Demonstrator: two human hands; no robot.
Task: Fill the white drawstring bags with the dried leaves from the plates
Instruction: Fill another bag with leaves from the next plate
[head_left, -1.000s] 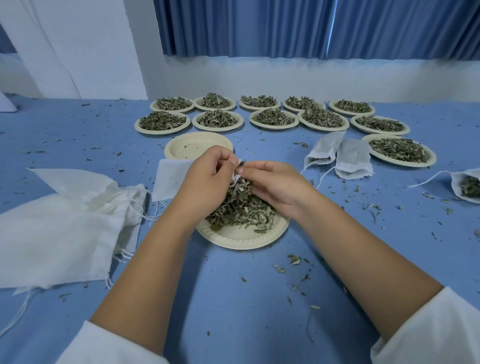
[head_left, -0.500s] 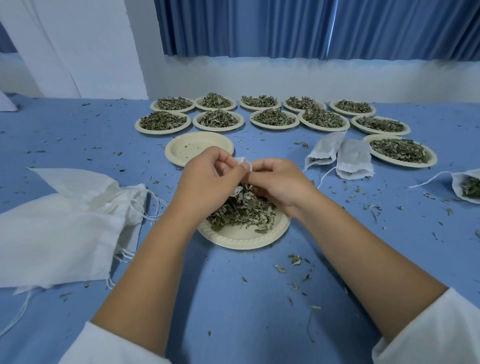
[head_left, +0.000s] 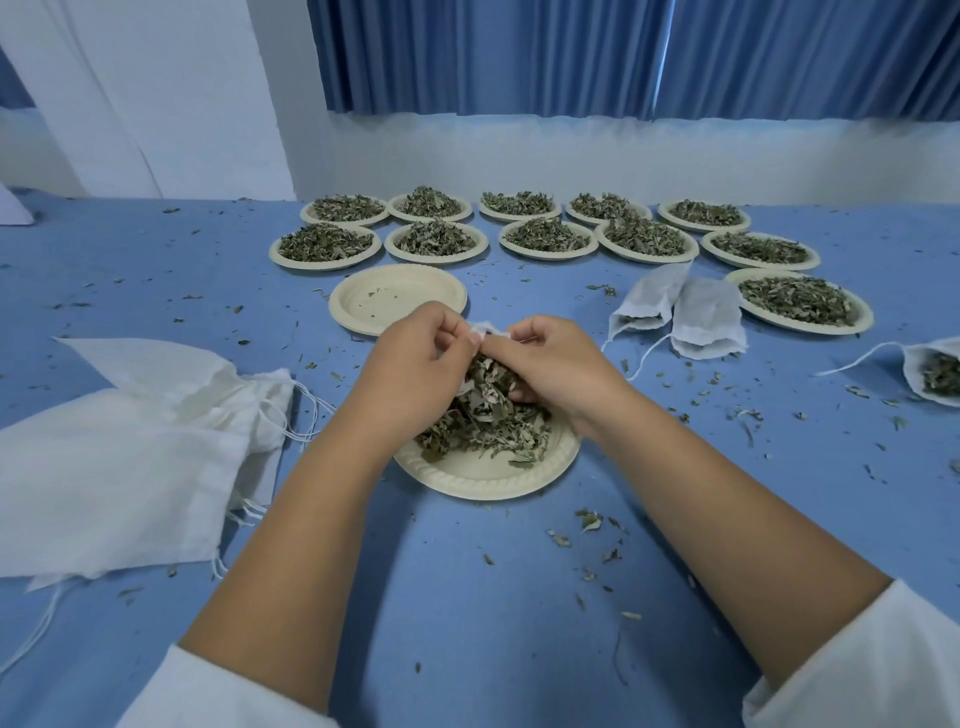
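Left hand and right hand each pinch the rim of a white drawstring bag with curled fingers, just above the dried leaves on the near plate; an emptied plate sits at 12 o'clock, spare bags at 9 o'clock

Place: a plain workroom set up for packing dried herbs by hand.
Work surface: wide blue table, strewn with leaf crumbs.
Far side: two rows of paper plates heaped with dried leaves.
Near left: pile of empty white drawstring bags.
Right: filled bags.
Backdrop: white wall, blue pleated curtains.
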